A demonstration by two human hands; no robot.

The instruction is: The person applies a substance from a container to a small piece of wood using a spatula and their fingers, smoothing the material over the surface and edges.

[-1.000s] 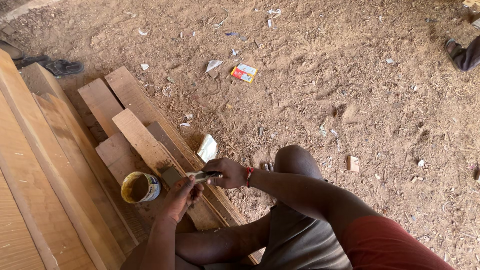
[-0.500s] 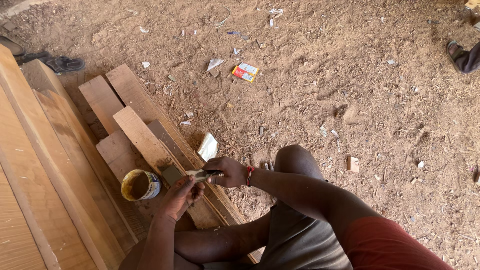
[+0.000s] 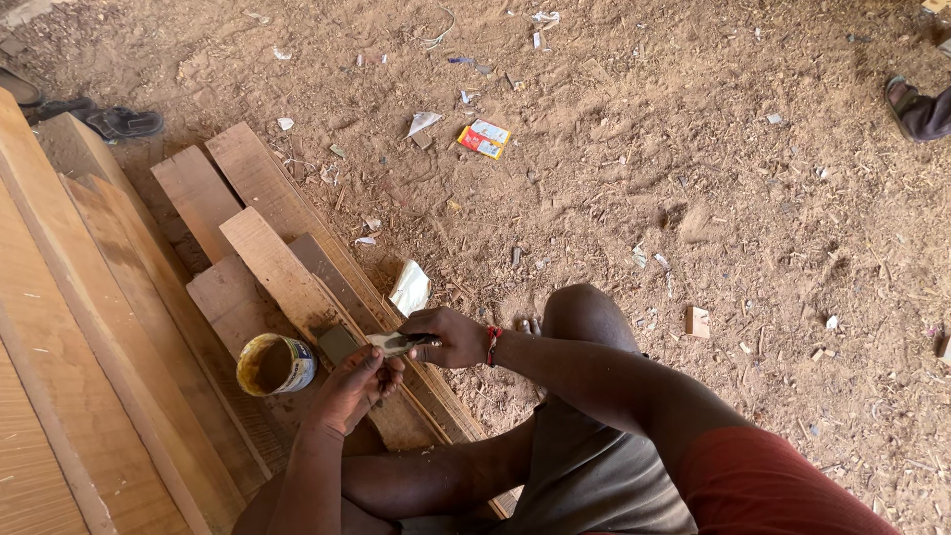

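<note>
Little is changed from half a second ago: at lower centre a small scraper (image 3: 394,344) is still gripped by the closed right hand (image 3: 451,338) and closed left hand (image 3: 355,386), beside the open tin (image 3: 274,365)

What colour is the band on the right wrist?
Red wrist band, clearest in the head view.

A sawdust-strewn dirt floor (image 3: 644,149) fills the view. Left of the red-and-white packet (image 3: 483,139), bare wooden planks (image 3: 79,327) lie stacked; dark sandals (image 3: 119,123) rest beyond them. Paper scraps (image 3: 423,122) litter the ground nearby.
</note>
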